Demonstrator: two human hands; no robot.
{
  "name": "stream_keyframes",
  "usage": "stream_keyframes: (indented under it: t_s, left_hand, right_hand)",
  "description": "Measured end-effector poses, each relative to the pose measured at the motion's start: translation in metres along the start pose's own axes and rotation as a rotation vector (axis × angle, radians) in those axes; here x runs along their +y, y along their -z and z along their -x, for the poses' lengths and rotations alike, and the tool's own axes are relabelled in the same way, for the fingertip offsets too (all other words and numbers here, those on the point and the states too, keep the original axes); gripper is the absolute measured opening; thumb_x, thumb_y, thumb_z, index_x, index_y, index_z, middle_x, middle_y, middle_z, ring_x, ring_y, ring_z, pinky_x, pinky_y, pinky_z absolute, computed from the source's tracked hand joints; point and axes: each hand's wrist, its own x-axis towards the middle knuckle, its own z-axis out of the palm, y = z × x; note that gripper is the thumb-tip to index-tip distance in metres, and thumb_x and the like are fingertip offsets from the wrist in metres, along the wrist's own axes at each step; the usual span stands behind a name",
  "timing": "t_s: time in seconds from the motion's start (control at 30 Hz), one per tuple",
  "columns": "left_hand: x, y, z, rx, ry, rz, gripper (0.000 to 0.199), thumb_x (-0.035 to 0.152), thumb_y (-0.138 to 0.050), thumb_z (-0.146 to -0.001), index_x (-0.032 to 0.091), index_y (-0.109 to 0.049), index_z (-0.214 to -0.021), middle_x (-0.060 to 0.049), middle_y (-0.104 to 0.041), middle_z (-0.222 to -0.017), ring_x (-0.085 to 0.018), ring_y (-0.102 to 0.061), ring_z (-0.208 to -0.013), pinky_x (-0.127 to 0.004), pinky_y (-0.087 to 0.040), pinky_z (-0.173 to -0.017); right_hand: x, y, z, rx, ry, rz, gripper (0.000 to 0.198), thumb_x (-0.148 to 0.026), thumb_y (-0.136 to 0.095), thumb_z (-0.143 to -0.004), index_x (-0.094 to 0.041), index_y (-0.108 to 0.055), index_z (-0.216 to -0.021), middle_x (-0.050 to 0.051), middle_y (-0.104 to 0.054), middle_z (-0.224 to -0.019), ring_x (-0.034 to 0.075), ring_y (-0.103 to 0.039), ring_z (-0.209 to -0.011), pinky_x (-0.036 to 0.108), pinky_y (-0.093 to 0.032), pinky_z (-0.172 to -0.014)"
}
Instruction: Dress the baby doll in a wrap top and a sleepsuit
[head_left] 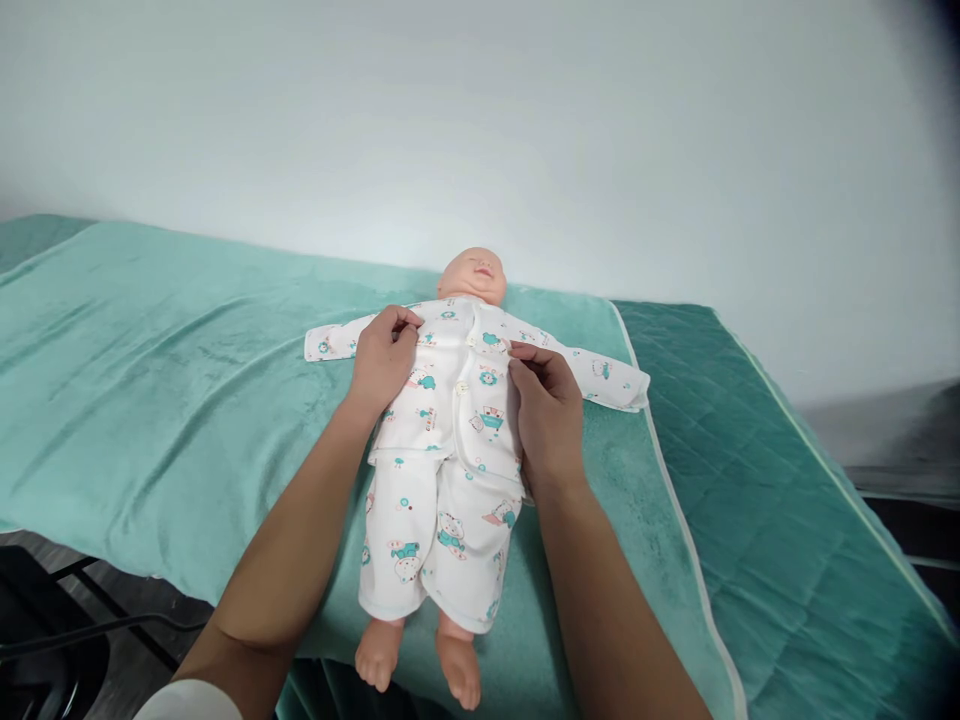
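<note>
A baby doll [472,275] lies face up, with its arms out to the sides and its bare feet towards me. It wears a white printed baby shirt [431,400], with a button at the middle of its front, and matching pants [457,540]. My left hand [386,360] pinches the shirt at the chest, on the left side of the picture. Across from it, my right hand [551,415] has thumb and fingers closed on the shirt's other side. Both sleeves lie spread out, and no doll hands show at the cuffs.
Under the doll is a light green blanket [187,350], over a darker quilted cover [757,480] seen at the right. A pale wall [480,120] rises behind the bed. Black furniture [45,630] with a cable stands at the lower left.
</note>
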Motion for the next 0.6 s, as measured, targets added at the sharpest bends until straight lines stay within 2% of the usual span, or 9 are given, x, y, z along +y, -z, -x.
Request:
stream_keyframes:
  t_s: [0.6]
  left_hand:
    - [0.0005,-0.0006,0.0000,-0.004,0.009,-0.008,0.015,0.018,-0.049,-0.087,0.022,-0.063,-0.089,-0.002,-0.071,-0.095,-0.018,-0.064,-0.096,-0.032,-0.049,-0.089]
  right_hand:
    - [-0.0029,0.0007,0.0009,0.009,0.003,0.023,0.013,-0.026,-0.059,-0.084,-0.025,-0.068,-0.094,0.002,-0.070,-0.115,0.020,-0.060,-0.118,0.043,-0.040,-0.110]
